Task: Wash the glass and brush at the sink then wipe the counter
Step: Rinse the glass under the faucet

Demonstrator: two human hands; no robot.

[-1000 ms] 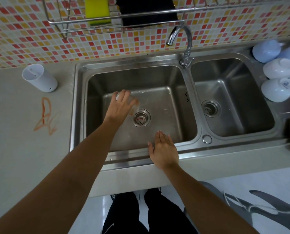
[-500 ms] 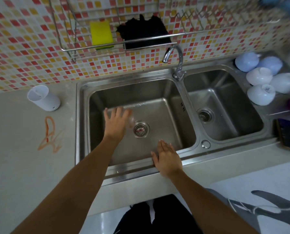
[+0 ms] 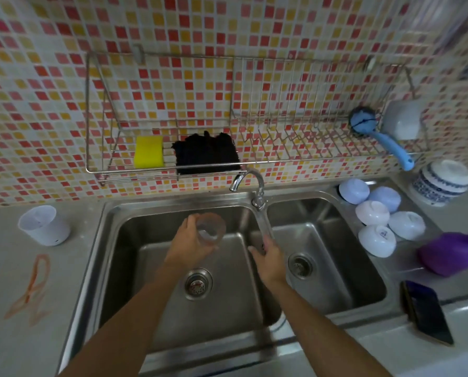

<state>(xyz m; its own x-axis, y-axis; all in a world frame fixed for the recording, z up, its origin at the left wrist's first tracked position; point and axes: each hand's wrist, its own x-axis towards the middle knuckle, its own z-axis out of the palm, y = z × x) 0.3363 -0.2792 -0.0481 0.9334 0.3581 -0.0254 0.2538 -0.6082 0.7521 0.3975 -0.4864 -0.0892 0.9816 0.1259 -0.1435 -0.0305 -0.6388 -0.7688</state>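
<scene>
Clear glass [image 3: 210, 229] sits in the left hand [image 3: 190, 244], whose fingers and thumb curl round its side, mouth tipped up toward me, over the left basin of the steel sink [image 3: 110, 240] and just short of the tap [image 3: 250, 186]. The right hand [image 3: 268, 261] reaches up along the divider between the two basins, its fingers straight and together, their tips at the long tap lever [image 3: 264, 227] below the tap; whether they press it I cannot tell. Below the tap, each basin shows a round drain, the left drain [image 3: 197, 284] nearer me than the glass. Above the tap a wire rack [image 3: 254, 159] hangs on the red and yellow mosaic wall, holding a yellow sponge [image 3: 149, 151] and a black cloth [image 3: 207, 153] to the tap's upper left. Well to the tap's upper right, the blue brush [image 3: 380, 134] lies in the same rack, its handle poking out over the rail beside a pale upturned cup [image 3: 403, 119]. Right of the tap, on the sink's edge, a cluster of upturned white and pale blue bowls [image 3: 377, 216] rests, with a blue-patterned bowl [image 3: 442, 183] beyond them, a purple bundle [image 3: 450, 254] and a dark phone [image 3: 426, 311] nearer me. Far left of the tap, on the grey worktop [image 3: 7, 268], stand a white cup [image 3: 43, 225] and an orange smear [image 3: 32, 287].
</scene>
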